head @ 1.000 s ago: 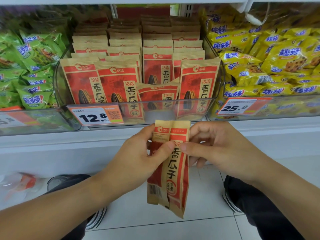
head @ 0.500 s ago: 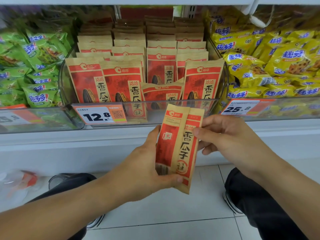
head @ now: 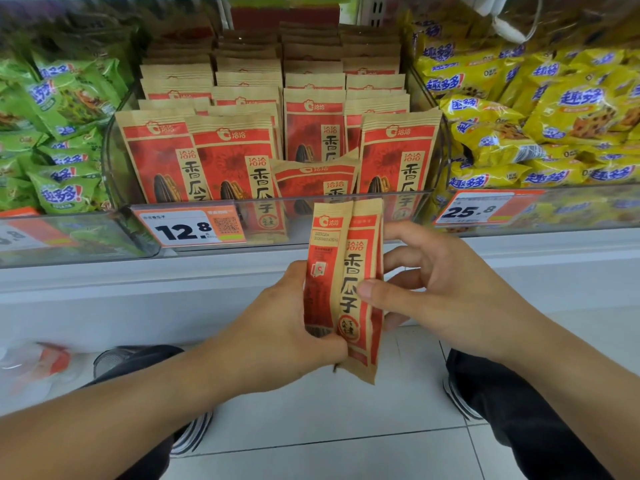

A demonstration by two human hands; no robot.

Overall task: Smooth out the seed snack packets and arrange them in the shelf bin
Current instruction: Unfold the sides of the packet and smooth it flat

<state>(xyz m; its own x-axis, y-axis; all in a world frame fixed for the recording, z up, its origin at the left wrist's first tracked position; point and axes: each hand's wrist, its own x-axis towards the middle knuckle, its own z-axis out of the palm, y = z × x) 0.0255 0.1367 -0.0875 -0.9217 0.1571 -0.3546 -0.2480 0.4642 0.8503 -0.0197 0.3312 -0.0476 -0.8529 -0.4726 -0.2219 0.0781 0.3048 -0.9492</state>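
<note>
A red and tan seed snack packet, folded lengthwise, stands upright in front of the shelf. My left hand grips its lower left edge, thumb on the front near the bottom. My right hand holds the right side, thumb pressed on the front at mid height, fingers behind. The clear shelf bin behind holds several rows of the same packets standing upright. One shorter packet sits slumped low in the front row, between taller ones.
Green snack bags fill the bin on the left, yellow ones the bin on the right. Price tags 12.8 and 25.8 hang on the bin fronts. Below are a white shelf ledge, tiled floor and my shoes.
The packet has been lifted from below the ledge up to the bin's front. My left hand slid down to its bottom edge and my right thumb came onto its front.
</note>
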